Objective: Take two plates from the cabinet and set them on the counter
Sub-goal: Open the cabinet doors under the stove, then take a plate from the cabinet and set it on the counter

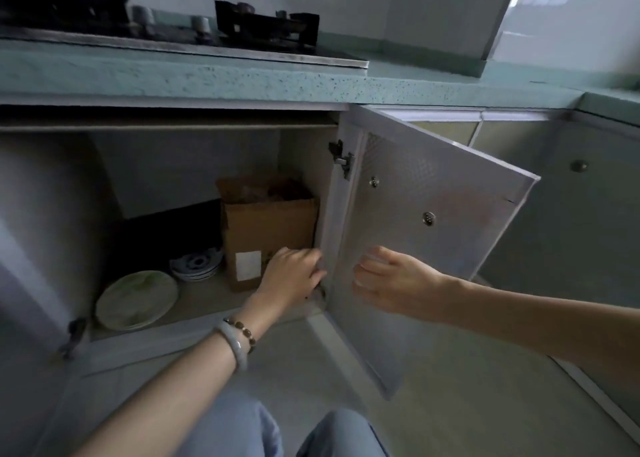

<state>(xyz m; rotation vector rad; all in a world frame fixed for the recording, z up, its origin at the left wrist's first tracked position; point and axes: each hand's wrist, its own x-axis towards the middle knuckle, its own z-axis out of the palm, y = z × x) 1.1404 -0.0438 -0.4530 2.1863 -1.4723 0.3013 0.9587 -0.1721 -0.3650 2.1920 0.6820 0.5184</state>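
The cabinet under the counter stands open. On its floor (204,304) at the left lies a large pale plate with a green pattern (136,299). Behind it sits a stack of blue-and-white plates (195,264). My left hand (294,273) reaches into the cabinet's right side, in front of a cardboard box, with its fingers curled near the door frame and nothing in it. My right hand (388,278) hovers with spread fingers before the inner face of the open right door (433,214), holding nothing. The green speckled counter (242,79) runs above.
A cardboard box (270,228) with a white label fills the cabinet's right rear. A gas stove (166,31) sits on the counter at the left. The left door's hinge (71,339) shows at the lower left. My knees are below, on the tiled floor.
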